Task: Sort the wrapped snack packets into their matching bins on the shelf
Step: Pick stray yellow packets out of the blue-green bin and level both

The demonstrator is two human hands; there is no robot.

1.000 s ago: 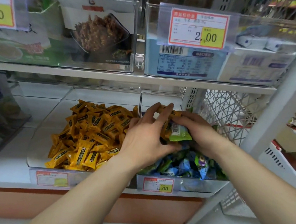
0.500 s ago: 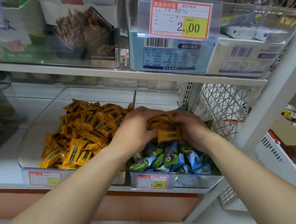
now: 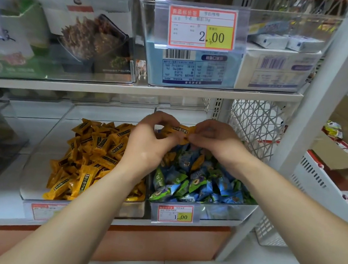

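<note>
While the left hand (image 3: 146,148) and right hand (image 3: 212,137) together pinch orange packets (image 3: 177,131) lying crosswise above the blue-and-green packet bin (image 3: 224,211), the orange-packet bin (image 3: 34,180) sits just leftward, nearer the left hand.

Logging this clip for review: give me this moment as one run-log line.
stage: sorting | left hand: grips orange packets | right hand: pinches them | over: blue-green bin | orange bin: adjacent, left

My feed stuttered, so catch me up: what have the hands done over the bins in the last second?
The left hand, fingers spread a second ago, has curled onto the orange packets that the right hand already held; together they lifted them off the blue-green pile. The green packet once in the right grip is out of view. The orange pile looks unchanged.
</note>
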